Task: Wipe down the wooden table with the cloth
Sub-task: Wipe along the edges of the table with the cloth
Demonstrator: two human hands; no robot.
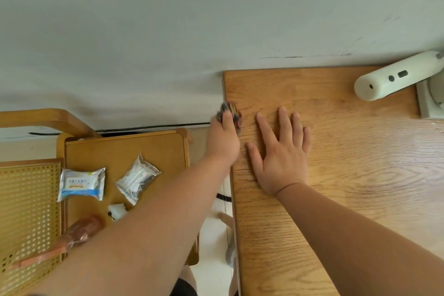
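Bunched into a small, blurred wad of dark, multicoloured fabric, the cloth [231, 113] pokes out past the fingertips of the left hand [223, 138], clenched around it at the far left corner of the wooden table [336, 175]. Too crumpled and smeared to give a long axis or heading. Right hand [281, 151] pressed flat on the wood just beside, fingers [284, 119] spread and holding nothing, pointing toward the wall [168, 31].
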